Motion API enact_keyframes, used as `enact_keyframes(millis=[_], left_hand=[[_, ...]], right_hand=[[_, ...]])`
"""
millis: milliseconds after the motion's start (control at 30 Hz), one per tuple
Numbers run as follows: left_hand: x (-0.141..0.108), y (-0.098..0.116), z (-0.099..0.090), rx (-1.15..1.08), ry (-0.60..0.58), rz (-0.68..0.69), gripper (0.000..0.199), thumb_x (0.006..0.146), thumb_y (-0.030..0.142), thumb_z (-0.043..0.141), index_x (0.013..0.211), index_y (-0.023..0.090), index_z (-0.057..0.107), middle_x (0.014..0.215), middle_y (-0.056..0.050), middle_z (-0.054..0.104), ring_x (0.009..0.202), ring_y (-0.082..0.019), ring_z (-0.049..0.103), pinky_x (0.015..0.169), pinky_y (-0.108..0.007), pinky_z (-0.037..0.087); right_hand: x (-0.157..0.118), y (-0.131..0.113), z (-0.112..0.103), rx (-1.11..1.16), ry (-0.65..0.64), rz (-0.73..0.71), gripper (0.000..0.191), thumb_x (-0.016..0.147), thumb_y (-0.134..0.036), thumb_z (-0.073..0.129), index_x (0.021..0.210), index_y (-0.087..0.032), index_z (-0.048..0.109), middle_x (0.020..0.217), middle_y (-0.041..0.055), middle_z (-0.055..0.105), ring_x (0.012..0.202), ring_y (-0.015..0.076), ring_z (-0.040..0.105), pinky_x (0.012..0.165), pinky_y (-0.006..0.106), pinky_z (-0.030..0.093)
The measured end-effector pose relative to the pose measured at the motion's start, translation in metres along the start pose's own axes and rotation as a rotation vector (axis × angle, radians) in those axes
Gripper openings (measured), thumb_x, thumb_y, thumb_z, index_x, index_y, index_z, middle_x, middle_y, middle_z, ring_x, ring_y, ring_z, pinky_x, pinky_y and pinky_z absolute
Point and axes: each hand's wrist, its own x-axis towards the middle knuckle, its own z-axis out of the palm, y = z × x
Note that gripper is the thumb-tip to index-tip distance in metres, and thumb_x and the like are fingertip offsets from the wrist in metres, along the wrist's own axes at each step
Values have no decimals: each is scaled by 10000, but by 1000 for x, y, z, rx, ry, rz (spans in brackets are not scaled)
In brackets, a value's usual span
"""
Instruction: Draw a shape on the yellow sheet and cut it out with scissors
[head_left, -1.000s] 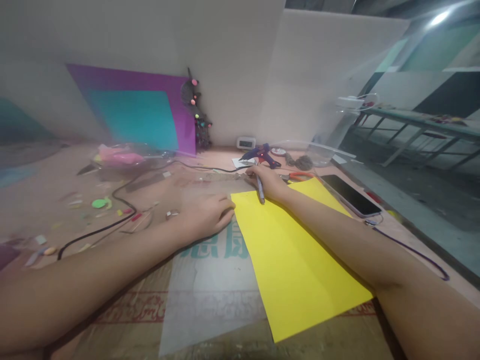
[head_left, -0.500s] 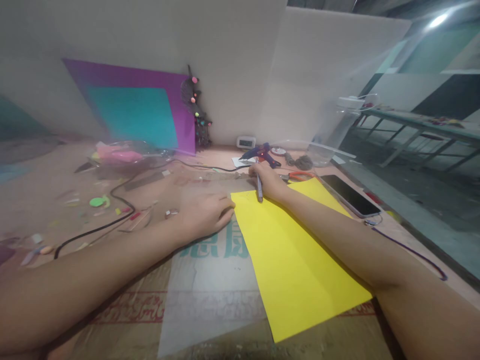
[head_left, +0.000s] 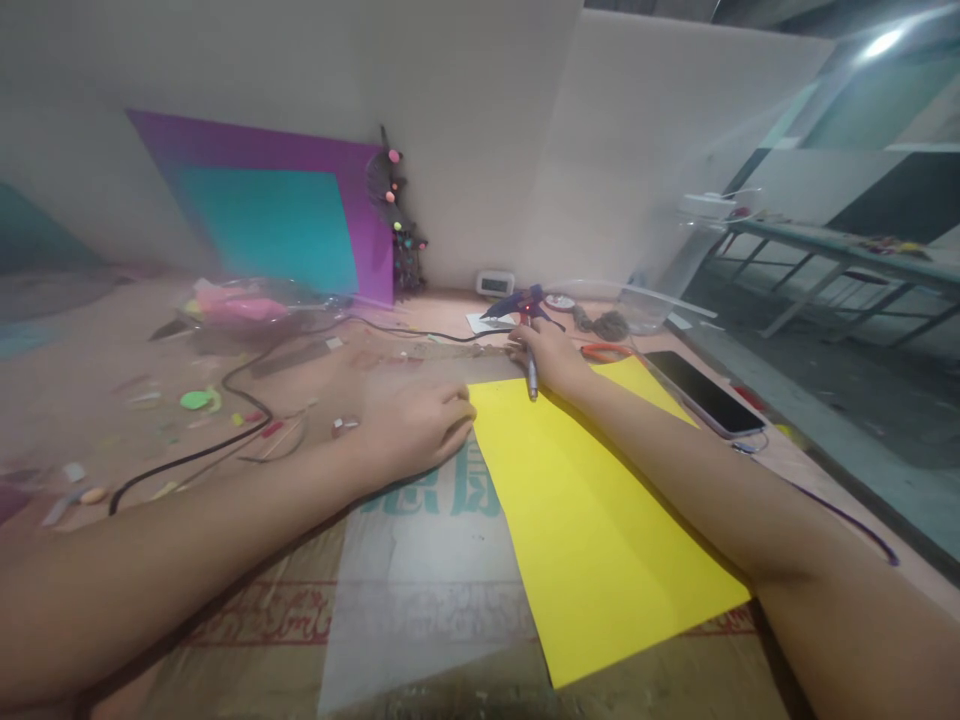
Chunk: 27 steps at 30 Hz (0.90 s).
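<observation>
A yellow paper sheet [head_left: 592,530] lies slanted over a whitish translucent sheet [head_left: 420,590] on a printed cardboard board [head_left: 262,610]. My left hand [head_left: 420,425] rests palm down at the yellow sheet's upper left corner, its fingers slightly bent and holding nothing. Near the sheet's far edge, my right hand [head_left: 553,352] is closed around a slim grey pen [head_left: 532,375]. The pen's near end points back toward me over the yellow paper; its far tip is hidden by the fingers. My right forearm crosses above the sheet.
Behind my right hand lie a glue gun [head_left: 517,302], a small digital clock [head_left: 495,284] and orange-handled scissors [head_left: 606,351]. A phone [head_left: 705,393] sits at the right edge. A black cord [head_left: 187,458] crosses the scrap-strewn left side. A purple-and-teal panel [head_left: 277,230] leans at the back.
My right hand has slid slightly to the right along the yellow sheet's far edge, pen still in it. My left hand stays at the corner.
</observation>
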Motion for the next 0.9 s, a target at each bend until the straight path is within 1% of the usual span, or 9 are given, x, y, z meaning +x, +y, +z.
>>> enact_keyframes(millis=[100,200,300,367,433,500,600,700,900], left_hand=[[-5,17,-5,-59,67,108,260,986,281,463,1040,175,695,1141,-117,670,1032,-234,648,894,-367,512],[-12,42,-11,-123,14,153,238,986,304,490,1060,190,685,1035,-103,686,930,-207,667,829,-338,535],[-20,59,-13,-118,-60,200,251,1001,292,463,1084,194,678,1026,-97,698,849,-188,681,733,-312,548],[-24,62,-11,-83,-76,225,282,1012,285,429,1131,186,664,1136,-106,701,853,-195,699,676,-317,554],[-27,61,-7,-37,-76,239,321,1020,293,396,1187,174,643,1257,-108,680,840,-208,716,617,-340,554],[-28,60,-3,19,-77,256,351,1024,294,371,1227,159,624,1321,-111,656,782,-216,723,567,-368,547],[-26,59,-2,63,-94,276,366,1022,295,357,1227,144,620,1303,-120,667,673,-209,703,519,-382,525],[-23,59,-5,34,-112,277,353,1013,301,367,1183,153,638,1206,-109,711,631,-197,683,494,-365,500],[-23,54,-9,-7,-90,281,375,1006,321,374,1225,154,627,1329,-113,654,704,-207,702,528,-366,511]], right_hand=[[-1,0,-8,29,-12,19,127,858,-276,624,899,-169,677,978,117,643,929,266,597,812,373,474],[2,-7,-22,159,52,111,114,846,-287,617,844,-183,665,908,82,665,887,248,611,767,347,474],[7,-24,-45,246,81,191,168,875,-317,579,869,-178,673,734,35,645,680,190,595,630,303,454],[7,-40,-61,385,8,197,177,873,-330,596,847,-176,677,649,7,622,571,149,563,566,275,438],[-1,-59,-74,620,-117,166,113,845,-269,620,857,-177,685,699,12,654,607,143,604,583,264,472],[-18,-77,-80,724,-288,99,125,828,-228,636,933,-179,683,753,18,679,665,151,641,630,274,513],[-47,-95,-77,662,-391,59,99,814,-192,635,913,-189,645,766,0,664,640,129,626,609,257,508],[-66,-96,-69,610,-375,71,73,807,-168,651,874,-185,628,798,7,656,678,130,623,635,254,505],[-73,-85,-76,410,-452,-116,120,916,-170,579,969,-207,680,915,33,681,816,153,633,731,265,477]])
